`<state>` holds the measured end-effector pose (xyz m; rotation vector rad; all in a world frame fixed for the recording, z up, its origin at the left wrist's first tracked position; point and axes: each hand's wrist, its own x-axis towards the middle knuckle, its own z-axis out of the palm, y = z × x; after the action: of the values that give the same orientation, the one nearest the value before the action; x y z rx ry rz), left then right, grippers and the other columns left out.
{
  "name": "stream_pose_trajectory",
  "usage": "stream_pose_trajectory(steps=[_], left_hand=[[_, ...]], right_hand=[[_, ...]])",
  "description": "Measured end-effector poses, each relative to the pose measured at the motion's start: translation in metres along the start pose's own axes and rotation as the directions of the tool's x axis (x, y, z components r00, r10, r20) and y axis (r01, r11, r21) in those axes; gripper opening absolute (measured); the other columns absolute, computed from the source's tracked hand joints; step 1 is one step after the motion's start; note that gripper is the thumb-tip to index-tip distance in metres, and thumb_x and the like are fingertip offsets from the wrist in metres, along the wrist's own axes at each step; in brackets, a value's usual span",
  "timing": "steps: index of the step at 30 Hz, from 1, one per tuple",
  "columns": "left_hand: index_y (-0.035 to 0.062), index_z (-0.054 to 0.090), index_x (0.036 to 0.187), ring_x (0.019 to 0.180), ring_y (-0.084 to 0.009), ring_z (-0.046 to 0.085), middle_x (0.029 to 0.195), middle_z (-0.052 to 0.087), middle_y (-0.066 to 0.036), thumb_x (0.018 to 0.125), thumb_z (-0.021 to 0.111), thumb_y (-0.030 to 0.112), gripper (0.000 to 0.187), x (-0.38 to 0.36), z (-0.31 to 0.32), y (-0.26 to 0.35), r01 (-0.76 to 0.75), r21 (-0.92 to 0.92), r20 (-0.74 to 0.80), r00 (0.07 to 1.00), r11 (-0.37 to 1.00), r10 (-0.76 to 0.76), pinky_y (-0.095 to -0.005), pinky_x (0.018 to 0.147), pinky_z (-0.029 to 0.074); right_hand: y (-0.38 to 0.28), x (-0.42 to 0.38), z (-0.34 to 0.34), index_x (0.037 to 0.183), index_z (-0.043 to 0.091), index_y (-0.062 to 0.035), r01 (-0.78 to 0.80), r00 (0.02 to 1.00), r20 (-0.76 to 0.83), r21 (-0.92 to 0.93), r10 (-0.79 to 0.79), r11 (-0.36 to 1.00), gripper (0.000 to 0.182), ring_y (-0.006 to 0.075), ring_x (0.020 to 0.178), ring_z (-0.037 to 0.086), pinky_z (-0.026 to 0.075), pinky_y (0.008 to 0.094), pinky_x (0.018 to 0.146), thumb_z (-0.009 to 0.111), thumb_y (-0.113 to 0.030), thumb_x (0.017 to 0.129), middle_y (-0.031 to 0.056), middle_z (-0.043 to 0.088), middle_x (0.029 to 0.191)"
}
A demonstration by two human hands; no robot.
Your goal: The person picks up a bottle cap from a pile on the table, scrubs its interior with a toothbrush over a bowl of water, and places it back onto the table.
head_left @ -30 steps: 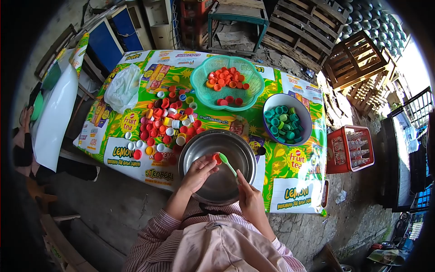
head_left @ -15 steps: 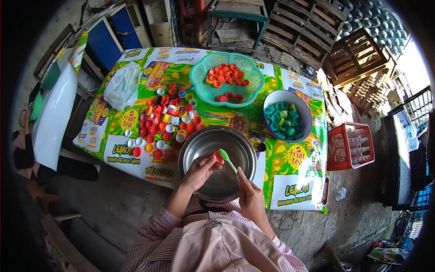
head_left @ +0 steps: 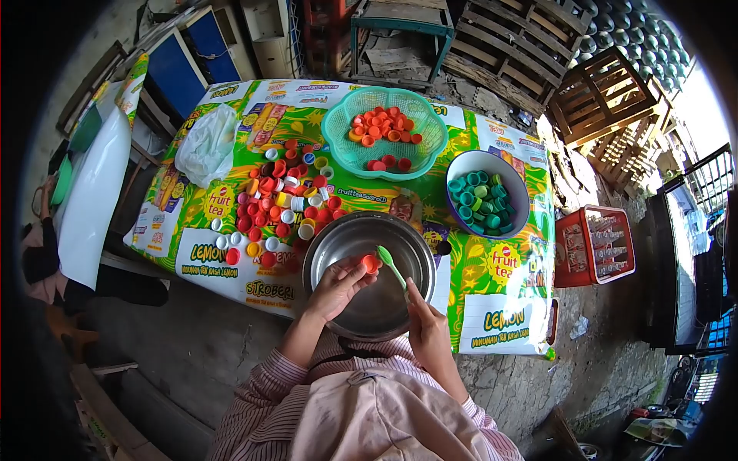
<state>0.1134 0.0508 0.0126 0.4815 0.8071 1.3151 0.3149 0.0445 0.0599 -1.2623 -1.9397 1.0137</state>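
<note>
Over the steel bowl (head_left: 323, 240), my left hand (head_left: 338, 290) pinches a red bottle cap (head_left: 371, 264) with its open side turned up. My right hand (head_left: 425, 316) grips a slim light-green tool with a rounded end (head_left: 390, 263) by its pale handle; I cannot tell whether it is a spoon or a brush. The tool's rounded end is just right of the cap. Left of the bowl lies a loose pile of red, white and yellow bottle caps (head_left: 278, 201). Behind the bowl, a mint-green plastic basket (head_left: 338, 146) holds red and orange caps (head_left: 384, 124).
A white bowl with a dark rim (head_left: 513, 170) holds green and teal caps (head_left: 480, 201) at the right. A clear plastic bag (head_left: 207, 146) lies at the left of the printed tablecloth (head_left: 511, 307). A red crate (head_left: 570, 250) stands beyond the table's right edge.
The tool's rounded end has moved slightly up and right, away from the red bottle cap. The cap now shows its open side more fully. Both hands keep hold.
</note>
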Motion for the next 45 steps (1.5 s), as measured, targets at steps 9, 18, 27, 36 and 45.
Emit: stream_pose_trajectory(steps=[9, 18, 27, 36, 45], left_hand=[[0.0056, 0.047, 0.126, 0.105, -0.0152, 0.056, 0.117, 0.055, -0.008, 0.09, 0.053, 0.009, 0.036, -0.002, 0.009, 0.011, -0.029, -0.012, 0.056, 0.998, 0.999, 0.03, -0.0281, 0.093, 0.046], [0.005, 0.049, 0.123, 0.103, -0.0187, 0.058, 0.116, 0.056, -0.01, 0.091, 0.052, 0.008, 0.033, 0.001, -0.003, -0.002, -0.058, -0.077, 0.083, 0.994, 0.995, 0.064, -0.0294, 0.093, 0.047], [0.0077, 0.025, 0.139, 0.091, -0.0157, 0.062, 0.101, 0.062, -0.01, 0.075, 0.071, 0.002, 0.08, -0.004, 0.022, 0.021, -0.307, 0.662, 0.061, 0.931, 0.684, 0.359, -0.0283, 0.08, 0.051], [0.0097, -0.008, 0.143, 0.084, -0.0152, 0.063, 0.092, 0.065, -0.01, 0.066, 0.074, -0.001, 0.113, -0.007, 0.028, 0.022, -0.309, 0.837, 0.083, 0.888, 0.452, 0.452, -0.0272, 0.076, 0.049], [0.0057, -0.006, 0.142, 0.076, -0.0151, 0.063, 0.086, 0.066, -0.009, 0.064, 0.074, 0.0, 0.113, -0.005, 0.034, 0.023, -0.294, 0.857, 0.077, 0.885, 0.423, 0.46, -0.0262, 0.073, 0.05]], right_hand=[[-0.005, -0.003, -0.001, 0.135, 0.04, -0.0164, 0.05, 0.999, 0.011, 0.003, -0.05, 0.999, 0.057, 0.0365, 0.064, 0.06, 0.047, 0.0412, 0.057, 0.05, 0.003, 0.083, 0.0199, 0.061, 0.079], [-0.003, -0.007, -0.001, 0.132, 0.043, -0.0121, 0.064, 0.991, 0.124, -0.041, -0.059, 0.997, 0.055, 0.0334, 0.07, 0.063, 0.047, 0.0321, 0.062, 0.046, 0.009, 0.081, 0.0214, 0.061, 0.082], [0.005, -0.002, -0.007, 0.134, 0.042, -0.0192, 0.083, 0.996, 0.018, 0.051, -0.084, 0.995, 0.059, 0.0344, 0.063, 0.06, 0.048, 0.0389, 0.058, 0.049, 0.005, 0.081, 0.0194, 0.061, 0.078], [0.01, 0.0, -0.007, 0.133, 0.044, -0.0146, 0.051, 0.998, 0.034, 0.05, -0.052, 0.997, 0.056, 0.032, 0.068, 0.062, 0.048, 0.0319, 0.062, 0.047, 0.007, 0.081, 0.0207, 0.061, 0.081], [0.015, -0.004, -0.006, 0.135, 0.04, -0.0233, 0.117, 0.993, 0.026, -0.12, -0.115, 0.986, 0.062, 0.0298, 0.054, 0.056, 0.045, 0.0407, 0.051, 0.052, 0.002, 0.079, 0.0115, 0.054, 0.067]])
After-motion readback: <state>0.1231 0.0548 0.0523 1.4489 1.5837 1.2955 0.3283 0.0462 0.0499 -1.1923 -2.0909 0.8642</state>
